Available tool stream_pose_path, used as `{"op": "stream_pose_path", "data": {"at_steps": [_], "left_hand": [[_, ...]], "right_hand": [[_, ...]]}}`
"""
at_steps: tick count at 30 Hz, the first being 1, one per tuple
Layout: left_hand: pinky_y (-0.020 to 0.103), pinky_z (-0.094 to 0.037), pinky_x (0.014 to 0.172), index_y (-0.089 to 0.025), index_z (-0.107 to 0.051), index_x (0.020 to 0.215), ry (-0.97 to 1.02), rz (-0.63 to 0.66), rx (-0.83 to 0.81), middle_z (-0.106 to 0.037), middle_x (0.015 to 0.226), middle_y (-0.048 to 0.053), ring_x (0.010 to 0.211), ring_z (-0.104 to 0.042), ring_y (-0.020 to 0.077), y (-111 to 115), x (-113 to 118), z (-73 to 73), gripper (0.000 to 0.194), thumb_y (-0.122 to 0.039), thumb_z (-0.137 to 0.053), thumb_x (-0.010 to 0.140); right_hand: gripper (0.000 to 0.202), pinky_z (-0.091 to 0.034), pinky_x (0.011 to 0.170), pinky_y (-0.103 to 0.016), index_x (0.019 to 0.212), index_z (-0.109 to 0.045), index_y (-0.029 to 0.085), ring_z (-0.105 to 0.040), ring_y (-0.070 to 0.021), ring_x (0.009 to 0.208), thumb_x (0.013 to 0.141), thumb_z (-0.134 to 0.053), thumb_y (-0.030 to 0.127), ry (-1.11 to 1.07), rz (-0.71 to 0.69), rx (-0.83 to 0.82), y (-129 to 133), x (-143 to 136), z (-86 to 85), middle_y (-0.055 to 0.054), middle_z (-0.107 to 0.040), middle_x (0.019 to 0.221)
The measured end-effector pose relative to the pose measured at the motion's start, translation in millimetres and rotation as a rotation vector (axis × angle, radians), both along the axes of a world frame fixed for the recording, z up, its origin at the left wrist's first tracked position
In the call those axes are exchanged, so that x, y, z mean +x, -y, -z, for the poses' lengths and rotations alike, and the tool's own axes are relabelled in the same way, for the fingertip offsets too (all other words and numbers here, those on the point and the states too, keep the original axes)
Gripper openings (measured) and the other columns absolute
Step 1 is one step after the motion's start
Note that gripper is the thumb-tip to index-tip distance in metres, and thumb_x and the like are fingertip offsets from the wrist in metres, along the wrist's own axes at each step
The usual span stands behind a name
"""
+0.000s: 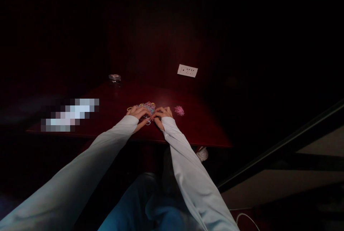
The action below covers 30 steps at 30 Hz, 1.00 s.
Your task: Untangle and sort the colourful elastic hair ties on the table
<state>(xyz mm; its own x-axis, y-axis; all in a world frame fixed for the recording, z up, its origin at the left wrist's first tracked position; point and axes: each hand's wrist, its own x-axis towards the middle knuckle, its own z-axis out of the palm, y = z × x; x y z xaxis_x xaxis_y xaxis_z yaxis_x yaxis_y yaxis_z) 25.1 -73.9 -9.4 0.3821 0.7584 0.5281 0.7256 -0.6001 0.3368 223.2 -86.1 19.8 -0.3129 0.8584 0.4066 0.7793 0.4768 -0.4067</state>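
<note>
In pale long sleeves, a person's bare left hand [138, 112] and right hand [163, 112] are resting, fingers bent and tips close together, on a glossy dark-red desk [197, 130]; whether they are grasping anything cannot be told. A loose pile of small multicoloured rings [149, 106] is lying between and just beyond them. A little heap of thin pink pieces [179, 110] is sitting just right of the right hand, while a clear round jar [115, 80] is standing farther off, beyond the left.

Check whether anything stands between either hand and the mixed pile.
Nothing visible does: left hand and right hand are both at the near side of the mixed pile. The pink pile lies apart, to the right.
</note>
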Motion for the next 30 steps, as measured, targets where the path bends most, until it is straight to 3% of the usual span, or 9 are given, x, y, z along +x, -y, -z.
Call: {"op": "stream_pose_path", "data": {"at_steps": [5, 8, 14, 25, 30], "left_hand": [[0.044, -0.042, 0.096, -0.027, -0.069, 0.100, 0.012, -0.035, 0.029, -0.070, 0.113, 0.004, 0.106, -0.051, 0.0298, 4, 3, -0.1, 0.026, -0.044, -0.068, 0.081], [0.043, -0.041, 0.096, -0.029, -0.071, 0.094, -0.037, 0.013, 0.053, -0.069, 0.119, 0.001, 0.106, -0.052, 0.0285, 5, 4, -0.6, 0.021, -0.042, -0.072, 0.078], [0.042, -0.042, 0.094, -0.029, -0.074, 0.093, -0.070, 0.034, 0.096, -0.070, 0.120, 0.001, 0.107, -0.053, 0.0272, -2, 6, -0.5, 0.013, -0.034, -0.065, 0.085], [0.042, -0.043, 0.095, -0.028, -0.077, 0.087, 0.092, 0.129, 0.058, -0.074, 0.110, 0.001, 0.098, -0.055, 0.0252, -19, -2, 10.7, 0.012, -0.036, -0.069, 0.084], [0.040, -0.044, 0.095, -0.026, -0.077, 0.087, 0.163, 0.175, 0.069, -0.074, 0.107, 0.004, 0.100, -0.057, 0.0249, -24, -4, 13.6, 0.014, -0.035, -0.066, 0.087]], "right_hand": [[0.020, -0.034, 0.102, -0.038, 0.083, -0.079, 0.029, -0.043, -0.0227, 0.110, 0.086, -0.066, 0.015, -0.006, 0.015, -0.010, 6, 3, 1.0, -0.001, -0.068, 0.114], [0.018, -0.034, 0.102, -0.038, 0.084, -0.079, 0.029, -0.043, -0.0226, 0.111, 0.087, -0.066, 0.018, -0.009, -0.020, -0.022, 6, 4, 0.8, -0.001, -0.067, 0.116], [0.016, -0.034, 0.102, -0.039, 0.081, -0.077, 0.028, -0.044, -0.0227, 0.111, 0.087, -0.066, 0.017, -0.076, -0.004, -0.062, 2, 6, 2.7, -0.002, -0.067, 0.112], [0.015, -0.034, 0.101, -0.037, 0.077, -0.074, 0.026, -0.047, -0.0216, 0.108, 0.083, -0.067, 0.015, -0.175, -0.028, -0.026, -2, 6, 8.3, 0.000, -0.070, 0.106], [0.013, -0.036, 0.099, -0.035, 0.090, -0.075, 0.028, -0.048, -0.0211, 0.108, 0.080, -0.072, 0.020, -0.165, -0.062, 0.040, -4, 7, 13.5, 0.001, -0.069, 0.112]]}}
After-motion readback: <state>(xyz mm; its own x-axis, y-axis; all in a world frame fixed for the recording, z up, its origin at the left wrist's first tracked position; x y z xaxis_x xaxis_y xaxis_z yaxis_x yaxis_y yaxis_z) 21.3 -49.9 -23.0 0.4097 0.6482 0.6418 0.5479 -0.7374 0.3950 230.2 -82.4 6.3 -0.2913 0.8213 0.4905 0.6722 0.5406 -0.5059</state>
